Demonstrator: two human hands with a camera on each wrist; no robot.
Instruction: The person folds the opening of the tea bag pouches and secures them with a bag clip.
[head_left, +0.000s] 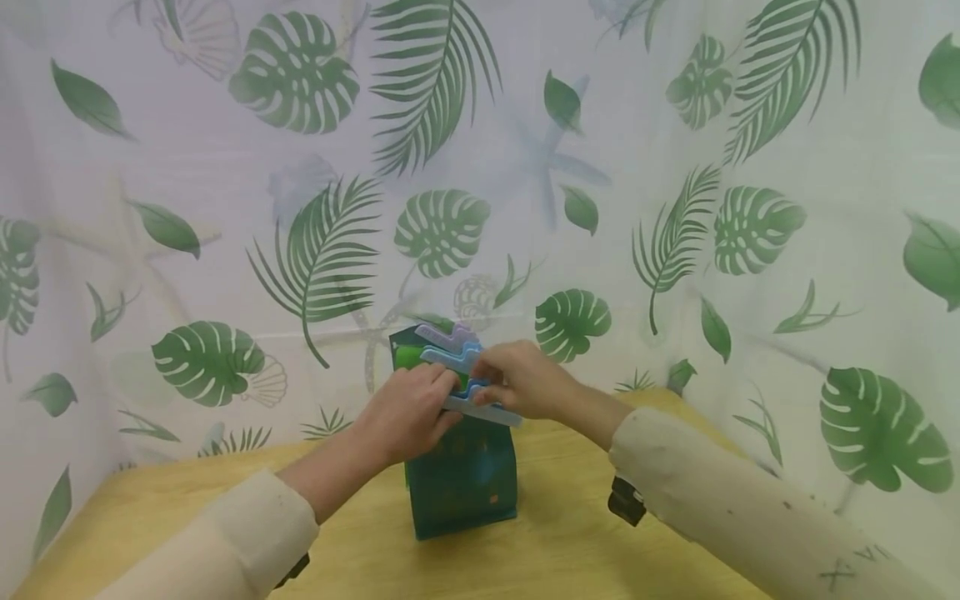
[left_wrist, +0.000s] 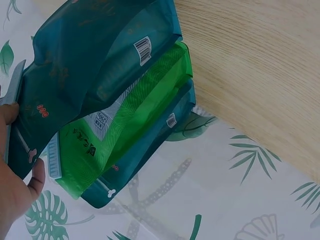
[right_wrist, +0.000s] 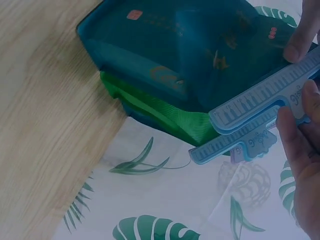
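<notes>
Three pouches stand one behind another: a dark teal front bag [head_left: 465, 483], a bright green bag [left_wrist: 145, 107] in the middle and another teal bag [left_wrist: 177, 117] at the back. A pale blue sealing clip [right_wrist: 265, 95] with a ruler-like bar lies across the top of the front bag. My right hand [head_left: 525, 379] pinches this clip by its handle. At the clip's other end, my left hand [head_left: 408, 412] holds the top corner of the front bag between thumb and fingers. A second blue clip [right_wrist: 235, 137] sits on the green bag, and a purple clip [head_left: 448, 337] shows behind it.
The bags stand on a light wood-grain table [head_left: 600, 533]. A white curtain [head_left: 495, 150] printed with green leaves hangs close behind the table and along its sides.
</notes>
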